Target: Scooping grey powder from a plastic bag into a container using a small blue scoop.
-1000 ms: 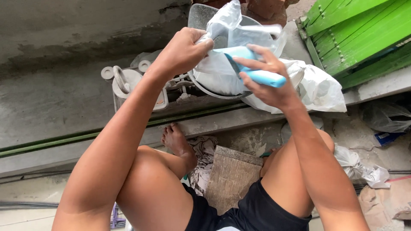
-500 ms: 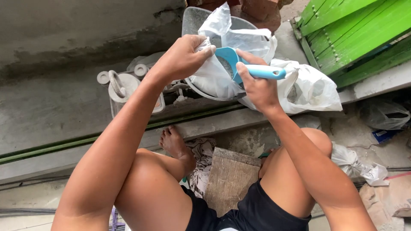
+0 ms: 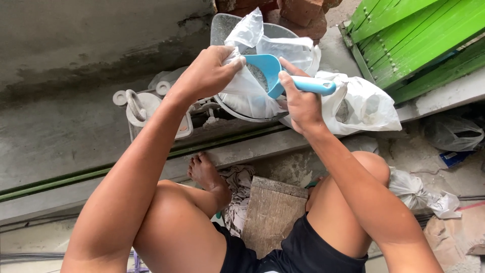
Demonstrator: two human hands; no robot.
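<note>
Scoop (image 3: 273,71): a light-blue plastic one, held by its handle in the right hand (image 3: 302,103), whose fingers are wrapped round the grip with the forefinger laid along the top. Its bowl carries grey powder and sits tilted at the mouth of a thin white bag (image 3: 252,91). The left hand (image 3: 209,73) is closed on the bag's rim, pinching the plastic up and holding it open just beside the scoop. The bag rests in or against a round grey basin (image 3: 227,23) (the plastic hides which). To the right lies a second white bag (image 3: 364,103), with grey material showing through it. Green wooden slats (image 3: 414,35) stand at the far right, reddish bricks (image 3: 298,12) at the far middle. To the left of the basin sit white plastic lids and a container (image 3: 141,108). Near the person's knees lies a worn wooden block (image 3: 273,215), with one bare foot (image 3: 204,172) on the concrete ledge (image 3: 76,136).
</note>
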